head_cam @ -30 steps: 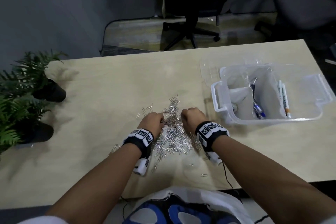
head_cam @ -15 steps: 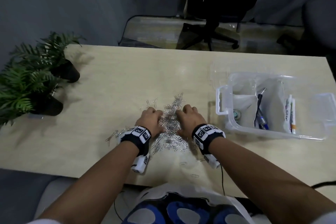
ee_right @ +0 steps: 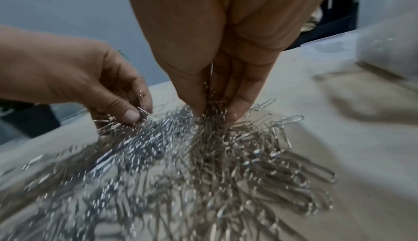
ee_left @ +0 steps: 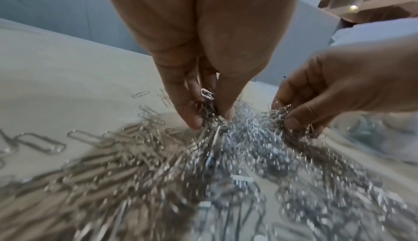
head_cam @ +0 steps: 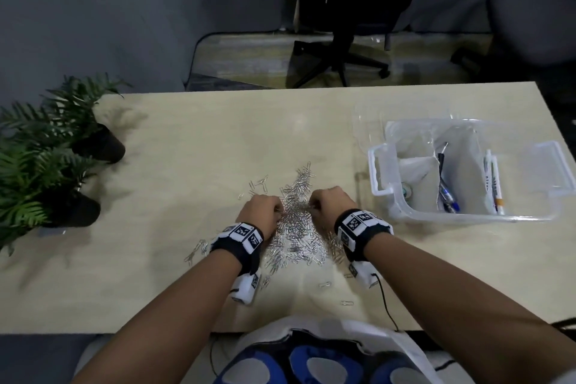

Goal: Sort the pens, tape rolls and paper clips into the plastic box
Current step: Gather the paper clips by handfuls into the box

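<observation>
A heap of silver paper clips (head_cam: 296, 227) lies on the pale table in front of me, with strays around it. My left hand (head_cam: 263, 209) is on the heap's left side and pinches a bunch of clips (ee_left: 208, 114) between thumb and fingers. My right hand (head_cam: 327, 204) is on the right side and grips another bunch (ee_right: 212, 116). The clear plastic box (head_cam: 386, 193) stands to the right, with pens (head_cam: 448, 196), markers (head_cam: 494, 187) and a tape roll (head_cam: 408, 190) in its compartments.
Two potted ferns (head_cam: 46, 159) stand at the table's left end. The box's clear lid (head_cam: 371, 121) lies behind the box. An office chair (head_cam: 339, 50) stands on the floor beyond the table. Single clips (head_cam: 325, 285) lie near the front edge.
Both hands stayed on the heap, opened a little half a second ago and have curled in again around clips. The head view shifted.
</observation>
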